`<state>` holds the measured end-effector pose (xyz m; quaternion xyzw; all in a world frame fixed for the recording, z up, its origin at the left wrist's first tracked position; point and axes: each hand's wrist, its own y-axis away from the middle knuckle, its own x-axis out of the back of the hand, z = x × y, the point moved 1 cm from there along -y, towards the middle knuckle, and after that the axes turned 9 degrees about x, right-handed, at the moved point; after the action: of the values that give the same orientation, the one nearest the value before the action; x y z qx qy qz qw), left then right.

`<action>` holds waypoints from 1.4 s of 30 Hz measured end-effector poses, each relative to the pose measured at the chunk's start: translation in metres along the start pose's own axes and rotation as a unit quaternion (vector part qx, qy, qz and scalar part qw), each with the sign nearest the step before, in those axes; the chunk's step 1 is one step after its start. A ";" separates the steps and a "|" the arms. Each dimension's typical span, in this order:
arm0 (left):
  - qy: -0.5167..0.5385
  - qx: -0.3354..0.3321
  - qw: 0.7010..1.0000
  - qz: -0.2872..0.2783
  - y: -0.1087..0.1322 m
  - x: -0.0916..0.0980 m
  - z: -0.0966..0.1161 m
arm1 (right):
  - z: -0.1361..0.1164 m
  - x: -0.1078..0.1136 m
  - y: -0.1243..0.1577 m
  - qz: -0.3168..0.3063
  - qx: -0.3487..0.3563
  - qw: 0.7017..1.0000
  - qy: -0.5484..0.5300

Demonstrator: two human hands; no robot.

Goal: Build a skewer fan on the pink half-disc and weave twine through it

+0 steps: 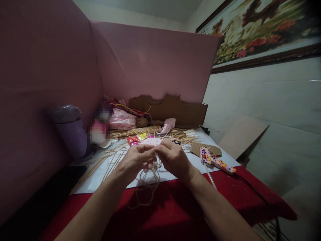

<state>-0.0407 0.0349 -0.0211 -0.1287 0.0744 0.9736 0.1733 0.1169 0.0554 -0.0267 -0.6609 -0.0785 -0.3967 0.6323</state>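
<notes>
My left hand (137, 155) and my right hand (174, 156) meet with their fingertips pinched together over the front of the table. Pale thin string (147, 187) runs from between the fingers and hangs in loose loops past the table's near edge. Just behind the fingers is a white disc with pink dots (151, 142), with thin wooden sticks (140, 134) fanning out from its rim. My hands hide the disc's near side, and the exact pinch point is hard to make out.
At right a flower-patterned glue gun (217, 161) lies by a cardboard piece (197, 149), its black cord trailing off the red cloth (263, 194). Bundled sticks (92, 170) lie at left beside a purple tumbler (71, 134). Behind are a twine ball (141, 122) and cardboard (173, 108).
</notes>
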 end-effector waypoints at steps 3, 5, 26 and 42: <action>-0.005 0.024 1.000 -0.007 -0.001 0.001 0.000 | 0.000 0.000 0.000 -0.010 0.006 1.000 0.013; -0.024 0.023 0.999 0.018 -0.002 0.001 0.000 | 0.000 -0.001 0.001 -0.011 0.002 1.000 0.007; -0.604 -0.389 0.633 0.287 -0.001 -0.005 -0.011 | -0.004 -0.005 -0.004 -0.002 -0.111 0.985 -0.131; -0.589 -0.388 0.646 0.292 0.001 -0.006 -0.010 | 0.003 -0.009 -0.006 0.052 -0.363 0.801 -0.473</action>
<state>-0.0336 0.0304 -0.0290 0.4443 -0.3941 0.7844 -0.1788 0.1086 0.0632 -0.0267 -0.9507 -0.1834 -0.0008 0.2500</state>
